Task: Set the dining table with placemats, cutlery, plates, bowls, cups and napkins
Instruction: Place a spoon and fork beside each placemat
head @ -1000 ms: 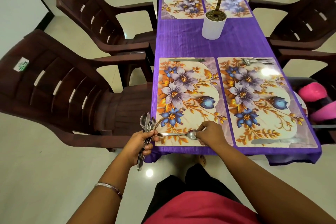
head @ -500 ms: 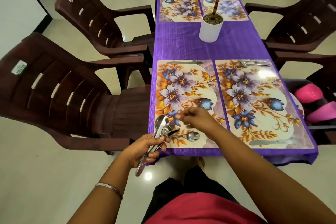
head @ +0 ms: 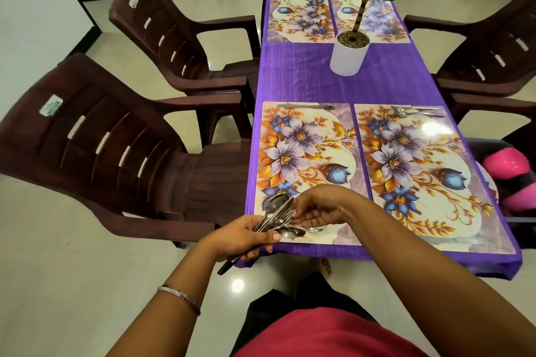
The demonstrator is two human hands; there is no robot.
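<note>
Over the table's near left corner my left hand (head: 240, 238) grips a bundle of steel cutlery (head: 277, 211), spoons and forks fanned upward. My right hand (head: 319, 209) reaches into the bundle's top and pinches a fork there. Under both hands a spoon (head: 295, 231) lies along the near edge of the near left floral placemat (head: 304, 159). A knife (head: 304, 106) lies along that mat's far edge. The near right placemat (head: 420, 171) carries a spoon and fork (head: 414, 111) at its far edge and a knife (head: 464, 244) at its near edge. Two more placemats (head: 298, 17) lie at the far end.
A white pot with a green plant (head: 349, 56) stands mid-table on the purple cloth (head: 304, 75). Brown plastic chairs (head: 116, 148) flank both sides. Pink items (head: 504, 162) sit on the right chair. The table's near edge is just in front of me.
My right hand left the spoon on the near left mat and moved to the cutlery bundle. My left hand raised the bundle over the mat's corner.
</note>
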